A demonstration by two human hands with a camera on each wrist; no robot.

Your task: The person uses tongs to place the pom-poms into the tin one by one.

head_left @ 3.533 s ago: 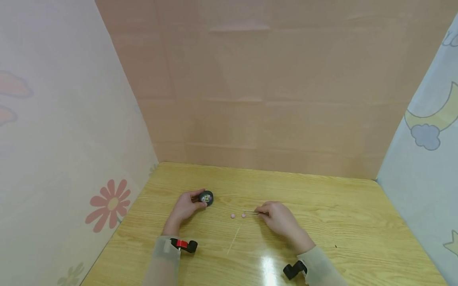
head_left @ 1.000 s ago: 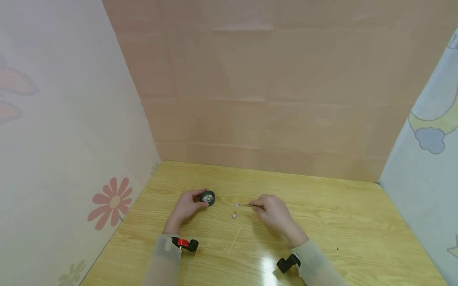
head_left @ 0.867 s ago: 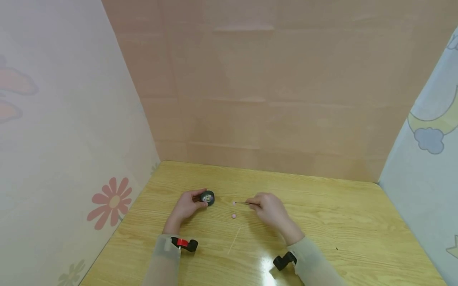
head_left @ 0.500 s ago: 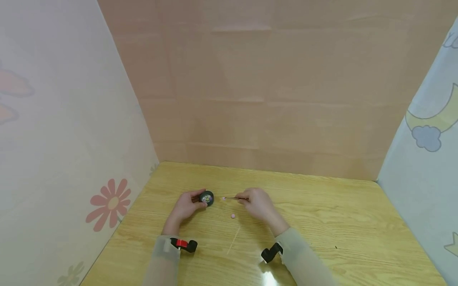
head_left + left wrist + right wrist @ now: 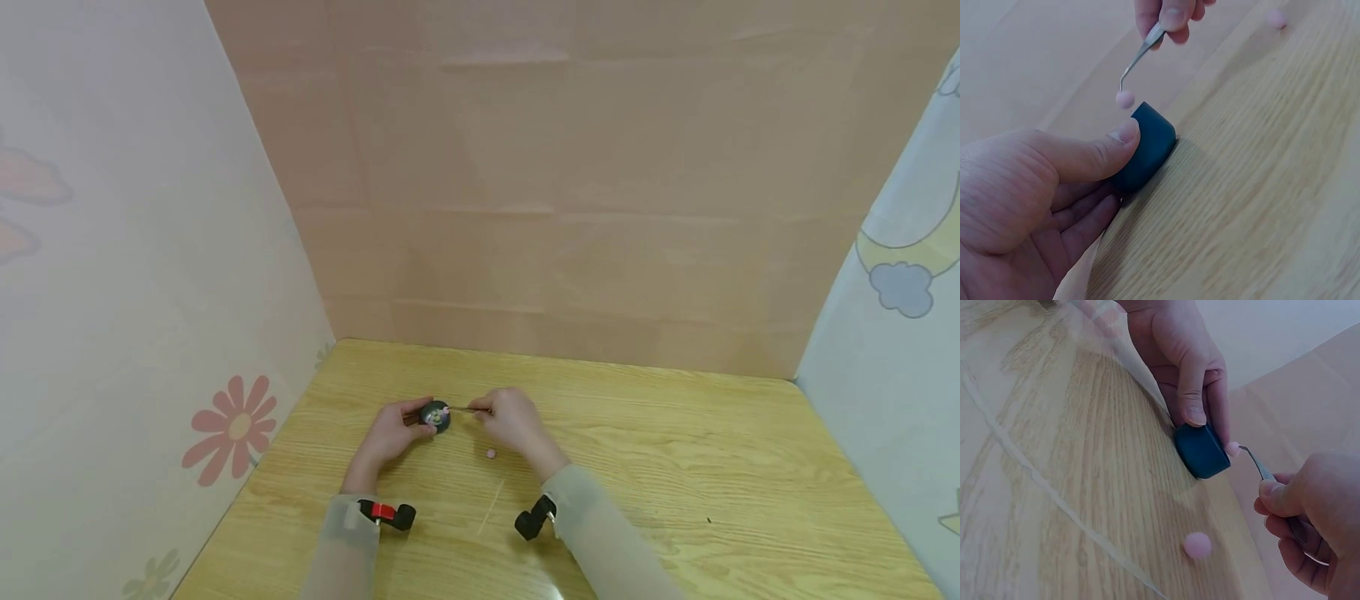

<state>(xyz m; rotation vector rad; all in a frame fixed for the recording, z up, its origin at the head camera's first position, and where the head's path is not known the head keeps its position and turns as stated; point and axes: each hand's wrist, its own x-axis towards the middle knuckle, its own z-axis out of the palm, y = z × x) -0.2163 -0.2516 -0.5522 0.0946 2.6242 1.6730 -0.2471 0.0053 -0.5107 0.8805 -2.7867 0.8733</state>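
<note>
My left hand (image 5: pixel 390 432) grips a small dark teal round cup (image 5: pixel 1150 142) between thumb and fingers on the wooden table. In the head view several small coloured balls show inside the cup. My right hand (image 5: pixel 510 417) pinches metal tweezers (image 5: pixel 1140 55) with a bent tip. A pink ball (image 5: pixel 1125 99) sits at the tweezers' tip, just above the cup's rim in the left wrist view. A second pink ball (image 5: pixel 1197 545) lies on the table, in front of the cup and below my right hand in the head view.
A thin pale line (image 5: pixel 491 506) runs across the tabletop near me. To the right lies a tiny dark speck (image 5: pixel 708 520). A brown paper wall (image 5: pixel 555 208) closes off the back, and patterned walls (image 5: pixel 135 292) stand at the sides.
With the tweezers, my right hand has lifted one pink ball from beside the other and carried it left to the cup. My left hand and the cup have stayed in place.
</note>
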